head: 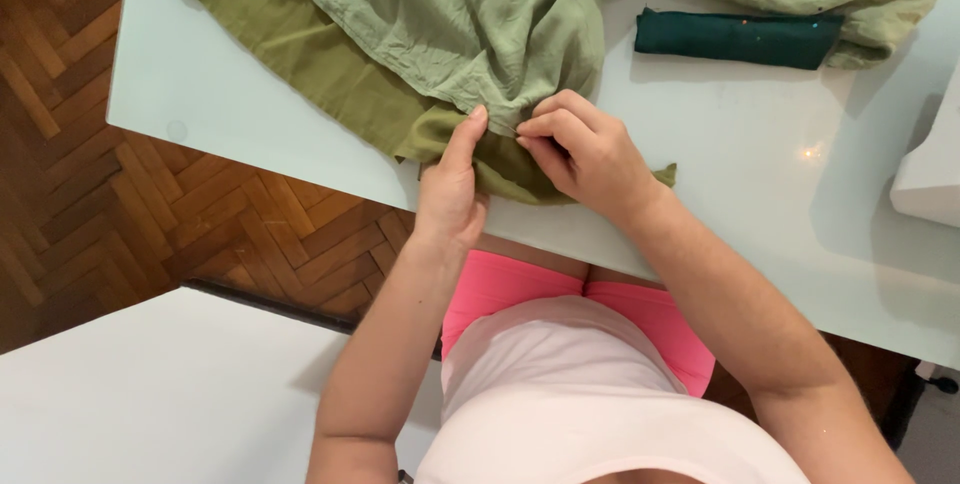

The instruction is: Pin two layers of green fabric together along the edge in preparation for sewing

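- The green cloth (450,24) heaps over the glass table (760,194) from ten to one o'clock, blocking any low pass there
- At two o'clock a dark green roll (738,37) lies just beside the cloth's far fold, narrowing that gap
- A white object (930,169) stands at the three o'clock edge
- Between the roll, the white object and the right hand (585,149) bare glass lies open
- Bare table also runs along the nine o'clock edge, left of the left hand (450,194)

Pale pink top (590,394), bright pink shorts (500,289), bare arms.
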